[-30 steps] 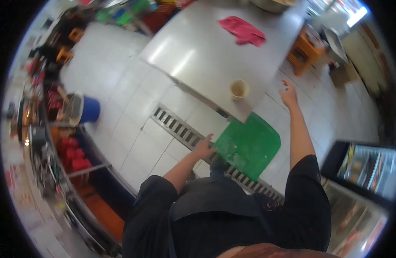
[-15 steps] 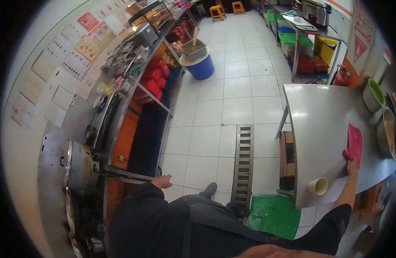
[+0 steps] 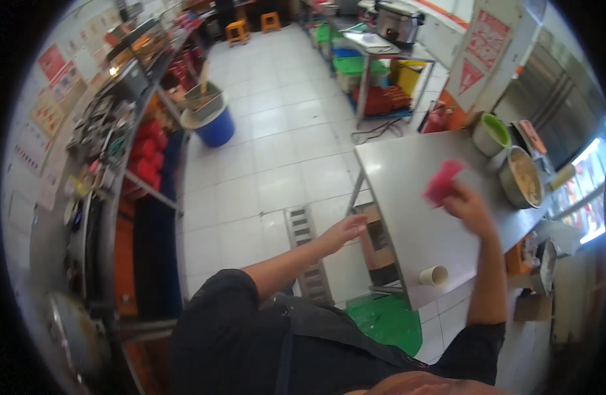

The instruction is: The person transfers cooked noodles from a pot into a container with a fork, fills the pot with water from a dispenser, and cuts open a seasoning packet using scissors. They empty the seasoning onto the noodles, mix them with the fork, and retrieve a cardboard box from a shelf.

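Observation:
My right hand (image 3: pixel 471 209) is closed on a pink cloth (image 3: pixel 443 182), which appears lifted over the steel table (image 3: pixel 415 227). My left hand (image 3: pixel 345 234) reaches forward at the table's left edge, its fingers stretched out and holding nothing. A pale paper cup (image 3: pixel 434 276) lies tipped or leaning near the table's front corner, its mouth towards the right. Along the table's right side stand a green-rimmed container (image 3: pixel 492 135) and a metal bowl (image 3: pixel 521 178) with light brown contents.
A green mat (image 3: pixel 386 320) lies on the floor before the table, beside a floor drain grate (image 3: pixel 307 253). Cardboard boxes (image 3: pixel 380 257) sit under the table. A blue bucket (image 3: pixel 215 128) stands by the left counter. A wall-side pot (image 3: pixel 79 336) is at lower left.
The view has turned right. My right hand has raised the pink cloth, now bunched, from the tabletop. My left hand has come forward and right, from beside the left counter to the table's edge.

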The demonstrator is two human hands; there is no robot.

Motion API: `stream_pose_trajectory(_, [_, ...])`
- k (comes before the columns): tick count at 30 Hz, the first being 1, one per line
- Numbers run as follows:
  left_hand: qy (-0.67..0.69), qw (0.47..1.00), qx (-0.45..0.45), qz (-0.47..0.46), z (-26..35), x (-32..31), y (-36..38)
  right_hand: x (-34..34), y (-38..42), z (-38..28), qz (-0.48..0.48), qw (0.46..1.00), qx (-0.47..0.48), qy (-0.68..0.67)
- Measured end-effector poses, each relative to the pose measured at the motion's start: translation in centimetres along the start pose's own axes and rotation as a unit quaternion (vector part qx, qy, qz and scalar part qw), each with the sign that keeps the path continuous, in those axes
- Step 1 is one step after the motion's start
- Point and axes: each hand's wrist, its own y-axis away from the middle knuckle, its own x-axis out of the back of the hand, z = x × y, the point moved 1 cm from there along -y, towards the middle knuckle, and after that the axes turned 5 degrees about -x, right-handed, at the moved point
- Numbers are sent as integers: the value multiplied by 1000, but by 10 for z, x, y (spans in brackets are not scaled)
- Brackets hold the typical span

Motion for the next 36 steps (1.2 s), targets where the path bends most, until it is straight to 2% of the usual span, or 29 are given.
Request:
stream_pose_trajectory(1, [169,984,31,-39,9,-10,-24,-32,-1,-26,-65,997,-30,7])
stream_pose_trajectory(2, [328,939,67,-80,19,-16,-45,-52,-12,-30,-178,981,-16,80])
stream_pose_trajectory(3, [476,865,110,-120,29,-18,-63,-75,-20,-26,-213,970,-93,66])
stream_pose_trajectory(5, [247,949,177,-84,45,-20,-85,-123,-46,7,-169,967,-170,87])
stream_pose_trajectory(6, [82,992,28,-86,31,-15,-91,-140,-58,14,-168,956,-235,46])
stream_pose_trajectory(7, [-103,988,-107,-37,18,-11,-96,-149,-74,70,-96,980,-52,169])
stream_pose_trajectory(8, [-310,867,-390,-2,-11,-8,-97,-154,-74,69,-70,984,-95,135])
stream_pose_trajectory(10, [-164,949,-194,-185,26,26,-97,-167,-84,59,1,982,-178,58])
stream_pose_trajectory(11, [-87,954,-86,-273,41,44,-98,-176,-89,51,53,975,-215,10])
stream_pose_trajectory(13, [-121,905,-80,-400,51,73,-118,-201,-103,36,208,931,-283,-101])
stream_pose_trajectory(14, [-139,874,-75,-460,55,86,-127,-211,-111,54,231,910,-254,-234])
stream_pose_trajectory(15, [-268,846,-280,-367,66,93,-125,-223,-120,84,248,871,-220,-362])
stream_pose_trajectory(16, [-326,841,-255,-349,69,98,-130,-231,-127,105,258,816,-183,-483])
stream_pose_trajectory(18, [-436,823,-204,-302,70,102,-150,-237,-144,112,313,874,-133,-347])
stream_pose_trajectory(19, [-445,840,-182,-252,60,105,-165,-236,-150,117,335,896,-104,-273])
stream_pose_trajectory(21, [-370,836,-7,-405,68,135,-208,-182,-147,195,257,953,-148,55])
stream_pose_trajectory(22, [-322,818,82,-470,72,154,-228,-156,-161,191,293,938,-142,122])
stream_pose_trajectory(23, [-283,841,29,-461,23,175,-244,-138,-162,166,325,917,-137,184])
stream_pose_trajectory(24, [-272,878,87,-383,-3,227,-253,-106,-191,84,279,907,-281,145])
stream_pose_trajectory(25, [-261,904,130,-313,-23,271,-249,-68,-195,130,233,859,-296,347])
stream_pose_trajectory(26, [-323,911,111,-230,-39,315,-238,-57,-217,119,202,766,-359,494])
stream_pose_trajectory(28, [-449,851,258,-86,-33,397,-193,-43,-278,121,131,698,-376,595])
stream_pose_trajectory(30, [-542,762,353,-1,-23,464,-132,-5,-374,142,29,775,-323,543])
stream_pose_trajectory(31, [-568,737,361,62,-23,494,-94,-18,-423,130,27,818,-216,532])
stream_pose_trajectory(32, [-548,708,434,100,-22,519,-60,-40,-469,118,33,841,-72,535])
stream_pose_trajectory(33, [-524,693,461,177,-22,535,-20,-74,-516,73,-47,845,-57,530])
stream_pose_trajectory(34, [-451,698,517,206,-18,551,18,-93,-573,112,-40,822,89,561])
stream_pose_trajectory(35, [-419,694,518,274,-27,555,59,-131,-629,103,-167,784,60,595])
stream_pose_trajectory(36, [-386,687,511,343,-36,560,100,-174,-645,61,-157,827,150,518])
